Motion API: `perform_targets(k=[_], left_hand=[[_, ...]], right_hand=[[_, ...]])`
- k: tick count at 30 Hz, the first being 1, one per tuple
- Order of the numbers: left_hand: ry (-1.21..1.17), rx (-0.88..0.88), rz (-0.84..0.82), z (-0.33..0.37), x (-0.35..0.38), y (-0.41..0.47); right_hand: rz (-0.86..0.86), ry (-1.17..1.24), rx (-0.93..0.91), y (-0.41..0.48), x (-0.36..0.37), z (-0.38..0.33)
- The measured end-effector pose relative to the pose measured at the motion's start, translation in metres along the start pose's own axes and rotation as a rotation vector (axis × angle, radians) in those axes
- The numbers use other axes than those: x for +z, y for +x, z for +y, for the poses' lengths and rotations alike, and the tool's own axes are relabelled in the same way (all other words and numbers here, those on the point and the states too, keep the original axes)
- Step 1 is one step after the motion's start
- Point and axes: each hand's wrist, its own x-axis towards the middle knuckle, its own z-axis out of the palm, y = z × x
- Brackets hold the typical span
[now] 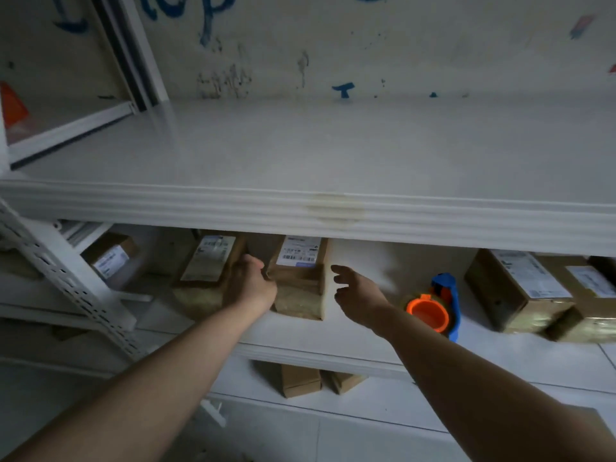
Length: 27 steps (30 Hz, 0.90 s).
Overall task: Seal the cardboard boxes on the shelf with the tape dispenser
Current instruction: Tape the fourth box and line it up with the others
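A labelled cardboard box [300, 278] stands on the middle shelf [350, 341], under the upper shelf board. My left hand [251, 283] grips its left edge, wedged between it and another labelled box [205, 271] to the left. My right hand [358, 296] hovers open just right of the middle box, fingers spread, not touching it. The tape dispenser [436, 306], blue with an orange roll core, lies on the shelf to the right of my right hand.
The white upper shelf [300, 211] overhangs the boxes. Two more boxes [520, 288] sit at the far right, one small box [111, 256] at the far left. A perforated white upright [66, 278] slants at left. Small boxes [300, 380] stand on the floor below.
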Motion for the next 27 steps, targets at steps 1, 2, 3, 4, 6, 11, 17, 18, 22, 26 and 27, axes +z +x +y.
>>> perform_targets(k=[1, 2, 3, 4, 6, 11, 17, 18, 22, 26, 27], left_hand=[[-0.036, -0.014, -0.043, -0.001, 0.0, 0.005], [-0.092, -0.023, -0.11, -0.002, -0.001, 0.01], [-0.159, -0.031, -0.184, 0.0, -0.001, 0.014], [-0.226, -0.047, -0.254, 0.003, -0.001, 0.015], [-0.361, -0.074, -0.331, 0.008, 0.001, 0.012], [-0.403, -0.036, -0.335, 0.007, 0.003, 0.004], [-0.321, 0.029, -0.409, -0.009, -0.003, 0.001], [-0.332, 0.027, -0.409, -0.009, -0.003, 0.001], [-0.346, 0.019, -0.381, -0.007, -0.002, 0.002], [-0.309, 0.044, -0.355, -0.004, -0.004, 0.0], [-0.308, 0.052, -0.36, -0.004, -0.004, -0.001]], right_hand=[[-0.012, 0.052, 0.005, 0.001, 0.005, -0.004], [-0.018, 0.081, 0.01, 0.002, 0.009, -0.007], [-0.013, 0.092, 0.017, 0.003, 0.013, -0.01], [-0.009, 0.102, 0.023, 0.004, 0.016, -0.012], [-0.017, 0.15, 0.035, 0.003, 0.022, -0.014], [0.091, 0.286, 0.095, -0.003, 0.023, -0.01], [0.098, 0.184, 0.179, -0.028, 0.0, -0.012], [0.19, -0.001, 0.174, -0.027, -0.005, -0.009], [0.369, -0.091, 0.175, -0.019, -0.019, 0.001], [0.27, -0.047, 0.154, -0.006, -0.02, -0.006], [0.26, -0.023, 0.17, -0.003, -0.021, -0.007]])
